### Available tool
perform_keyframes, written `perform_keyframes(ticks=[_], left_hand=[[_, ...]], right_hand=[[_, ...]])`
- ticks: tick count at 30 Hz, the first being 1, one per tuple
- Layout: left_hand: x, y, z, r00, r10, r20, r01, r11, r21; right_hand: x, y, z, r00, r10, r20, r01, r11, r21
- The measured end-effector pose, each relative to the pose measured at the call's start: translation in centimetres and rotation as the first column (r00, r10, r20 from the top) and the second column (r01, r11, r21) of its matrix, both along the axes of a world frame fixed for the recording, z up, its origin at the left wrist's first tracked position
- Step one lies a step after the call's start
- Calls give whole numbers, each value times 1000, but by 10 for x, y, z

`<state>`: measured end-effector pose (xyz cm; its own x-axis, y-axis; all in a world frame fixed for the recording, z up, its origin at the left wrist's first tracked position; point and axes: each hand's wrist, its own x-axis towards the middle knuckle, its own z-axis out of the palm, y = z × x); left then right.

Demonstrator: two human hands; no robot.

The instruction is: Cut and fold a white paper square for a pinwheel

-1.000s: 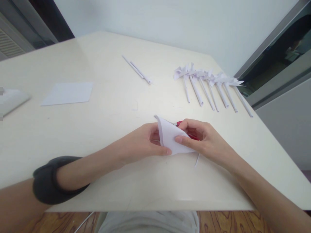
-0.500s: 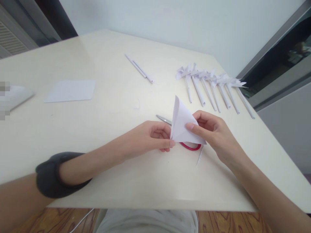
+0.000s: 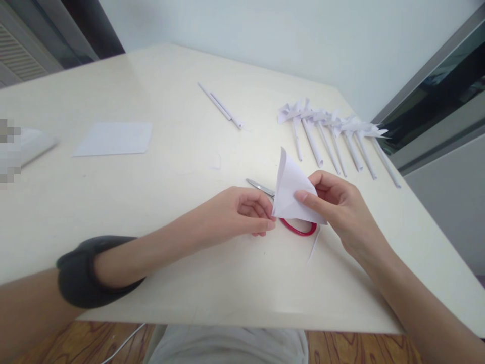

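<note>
A white sheet of paper folded into a triangle [image 3: 291,189] is held up above the table, its point upward. My right hand [image 3: 337,205] grips its right side, thumb on the front and fingers behind. At its lower left corner my left hand [image 3: 248,212] is closed, with thumb and forefinger pinched at the paper's tip. Scissors with red handles [image 3: 303,232] lie on the table under the paper, which covers their middle; the metal blades [image 3: 259,187] point left. A thin paper strip [image 3: 313,245] lies beside the handle.
Several white paper pinwheels on rolled sticks [image 3: 329,121] lie in a row at the right. Two rolled paper sticks [image 3: 222,106] are at the back. A flat white sheet [image 3: 113,139] lies to the left, and a small paper scrap [image 3: 216,161] near the middle.
The folded paper and my right hand have shifted slightly right in the view. My left hand stays at the paper's lower left corner. The whole view has moved a little.
</note>
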<state>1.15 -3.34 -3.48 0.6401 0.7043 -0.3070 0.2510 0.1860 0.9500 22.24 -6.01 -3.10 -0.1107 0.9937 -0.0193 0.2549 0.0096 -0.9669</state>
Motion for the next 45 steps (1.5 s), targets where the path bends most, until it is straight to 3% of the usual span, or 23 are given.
perform_keyframes(ticks=[10,16,21,37,45], left_hand=[[0,-1,-6,998,56,-15,-55,995,82],[-3,-1,-13,999,38,21,-41,985,167],[-3,-6,-9,999,43,-15,-39,975,220],[0,-7,-2,998,48,-30,-40,974,223],[1,-8,-3,998,56,-41,-47,978,204]], right_hand=[[-1,-1,2,998,7,61,-10,999,49],[-4,-4,6,982,100,159,-98,995,-19],[-6,-5,6,969,107,222,-91,993,-81],[-8,-5,5,974,21,227,-1,996,-90],[-11,-5,14,972,40,233,-1,986,-165]])
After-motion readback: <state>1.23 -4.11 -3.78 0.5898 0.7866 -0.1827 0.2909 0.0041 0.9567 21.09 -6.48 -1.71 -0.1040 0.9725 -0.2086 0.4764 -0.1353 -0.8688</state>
